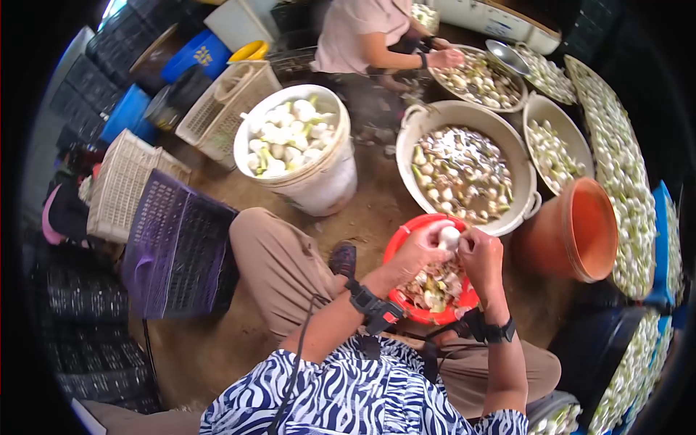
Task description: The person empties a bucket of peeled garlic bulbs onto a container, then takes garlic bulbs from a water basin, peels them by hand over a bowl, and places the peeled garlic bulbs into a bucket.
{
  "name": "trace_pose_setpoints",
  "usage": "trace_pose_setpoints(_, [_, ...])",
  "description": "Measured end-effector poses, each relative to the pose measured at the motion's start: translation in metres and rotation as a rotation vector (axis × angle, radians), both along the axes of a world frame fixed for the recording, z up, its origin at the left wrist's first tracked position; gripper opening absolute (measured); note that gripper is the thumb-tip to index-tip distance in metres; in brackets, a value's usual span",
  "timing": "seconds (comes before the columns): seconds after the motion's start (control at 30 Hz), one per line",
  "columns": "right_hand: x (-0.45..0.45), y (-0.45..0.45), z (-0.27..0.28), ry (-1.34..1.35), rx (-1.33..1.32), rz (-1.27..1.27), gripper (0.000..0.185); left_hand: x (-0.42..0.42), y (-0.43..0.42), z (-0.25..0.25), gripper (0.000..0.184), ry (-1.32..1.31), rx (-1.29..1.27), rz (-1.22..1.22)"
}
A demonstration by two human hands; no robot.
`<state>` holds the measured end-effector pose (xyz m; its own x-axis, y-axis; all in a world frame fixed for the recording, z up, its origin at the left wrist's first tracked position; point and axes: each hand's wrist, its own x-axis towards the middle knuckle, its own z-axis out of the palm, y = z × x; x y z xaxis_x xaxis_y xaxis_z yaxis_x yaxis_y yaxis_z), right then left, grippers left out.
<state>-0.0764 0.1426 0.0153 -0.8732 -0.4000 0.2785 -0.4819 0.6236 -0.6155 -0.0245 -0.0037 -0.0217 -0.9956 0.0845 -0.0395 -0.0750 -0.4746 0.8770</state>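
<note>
A white, peeled-looking garlic bulb (449, 238) is held in the fingers of my left hand (422, 250). My right hand (482, 255) is closed in a pinch right beside the bulb; what its fingers hold, if anything, is hidden. Both hands are above a red basin (471, 299), in which pinkish-brown skins and trimmings (435, 286) lie. Just beyond it stands a large pale tub (407, 148) of dark water with many garlic bulbs (464, 174) in it.
A white bucket (319, 185) piled with bulbs stands ahead on the left. An orange-brown bucket (562, 232) leans at the right. Left of my knee is a purple crate (177, 246). Opposite, a person (370, 36) works over another basin (518, 105). Trays of bulbs (616, 167) line the right.
</note>
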Motion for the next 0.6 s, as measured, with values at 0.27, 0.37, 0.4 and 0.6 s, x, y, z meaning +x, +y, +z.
trace_pose_setpoints(0.27, [-0.011, 0.019, -0.055, -0.051, 0.129, -0.033, 0.011, 0.007, -0.040, 0.006, 0.044, -0.165, 0.513, -0.212])
trace_pose_setpoints(0.37, [-0.001, 0.023, -0.061, -0.266, 0.064, 0.235, 0.010, 0.005, -0.059, -0.020, 0.050, -0.095, 0.645, -0.188])
trace_pose_setpoints(0.4, [-0.004, 0.029, -0.096, -0.179, 0.132, 0.343, 0.008, 0.000, -0.061, -0.020, 0.051, -0.101, 0.671, -0.129])
trace_pose_setpoints(0.6, [-0.081, 0.053, -0.082, -0.342, 0.238, 0.231, 0.019, -0.058, -0.185, 0.034, 0.059, 0.221, 0.949, 0.404])
